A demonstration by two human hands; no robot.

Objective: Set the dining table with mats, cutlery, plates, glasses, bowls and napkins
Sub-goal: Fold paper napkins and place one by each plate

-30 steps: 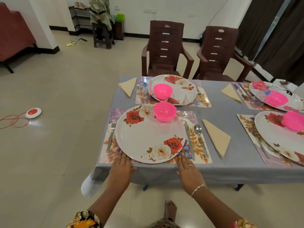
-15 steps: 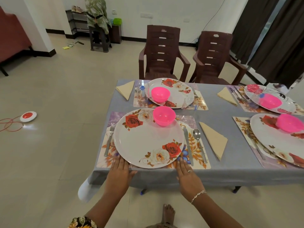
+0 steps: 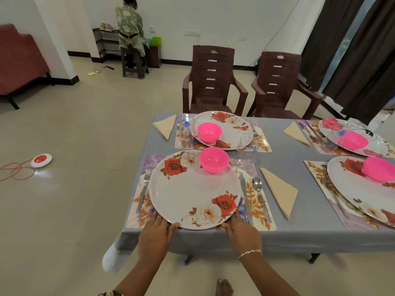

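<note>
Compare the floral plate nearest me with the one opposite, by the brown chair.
The near white rose-patterned plate has the left hand and right hand at its near rim; the far rose-patterned plate is untouched. The near pink plastic bowl sits at the near plate's far rim; the far pink bowl sits on the far plate's left side. Both plates are round, with the same red and white roses.

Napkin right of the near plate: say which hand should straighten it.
Right. The right hand rests by the plate, nearer the napkin; the left hand is across the plate.
</note>
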